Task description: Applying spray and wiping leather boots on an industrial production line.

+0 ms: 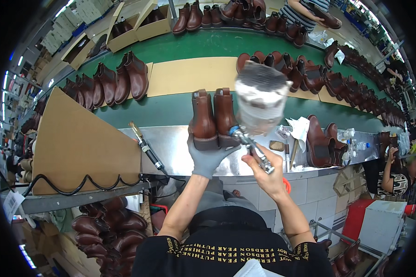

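Observation:
A pair of brown ankle boots [203,121] stands upright at the near edge of the metal table [171,159], heels toward me. My left hand [205,161], in a grey glove, reaches round the heels from below, thumb and fingers spread to either side. My right hand [269,171], bare, is closed round a metal spray gun [253,148]. A large cup [262,99] on the gun, wrapped in white with a dark top, is blurred and hides part of the table behind. The gun's blue-ringed nozzle points at the right boot's heel, close to it.
Left are a corded pen-shaped tool [149,151], a cardboard panel [81,143] and a coiled black cable [85,182]. Right are a sponge block [276,146], more boots [318,145] and plastic bottles [353,147]. Boots line the green conveyor [194,46]; co-workers stand far right and at the back.

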{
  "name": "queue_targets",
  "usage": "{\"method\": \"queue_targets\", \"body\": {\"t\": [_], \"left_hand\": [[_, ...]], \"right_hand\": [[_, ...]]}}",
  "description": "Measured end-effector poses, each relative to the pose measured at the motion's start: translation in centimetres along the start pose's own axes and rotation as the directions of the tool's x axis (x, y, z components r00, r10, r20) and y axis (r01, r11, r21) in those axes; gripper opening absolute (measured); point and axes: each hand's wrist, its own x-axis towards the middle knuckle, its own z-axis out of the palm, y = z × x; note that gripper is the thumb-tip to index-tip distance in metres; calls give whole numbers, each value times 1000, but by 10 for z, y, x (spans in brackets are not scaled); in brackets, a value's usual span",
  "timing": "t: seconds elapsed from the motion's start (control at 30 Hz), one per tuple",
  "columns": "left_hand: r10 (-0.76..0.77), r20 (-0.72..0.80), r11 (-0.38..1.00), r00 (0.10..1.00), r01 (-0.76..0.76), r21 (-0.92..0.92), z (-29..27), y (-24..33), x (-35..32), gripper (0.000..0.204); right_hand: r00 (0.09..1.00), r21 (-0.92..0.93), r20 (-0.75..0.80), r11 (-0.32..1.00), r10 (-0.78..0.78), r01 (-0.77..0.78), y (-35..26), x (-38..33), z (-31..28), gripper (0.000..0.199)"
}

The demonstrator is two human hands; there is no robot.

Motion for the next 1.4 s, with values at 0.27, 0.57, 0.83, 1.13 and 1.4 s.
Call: {"method": "queue_targets", "body": {"t": [0.27,0.57,0.83,1.13,1.4], "left_hand": [[-129,-145,975,981,99,-199,-21,14,-32,62],[-288,-362,956,886,289,-53,-164,77,-73,68],[-373,-485,833,791,515,199,-199,140,-31,61],[266,-296,900,917,-126,418,-116,79,45,60],[432,-162,772,887,-270,575,-86,23,45,57]], "right_hand": [[930,63,-282,972,237,-228,131,-5,-1,18],[928,-174,-373,980,25,-96,179,12,18,55],[570,-447,709,361,-415,818,65,95,98,16],[880,-475,452,795,-149,378,-21,162,81,32],[996,-248,51,965,-71,81,-35,163,47,38]]}}
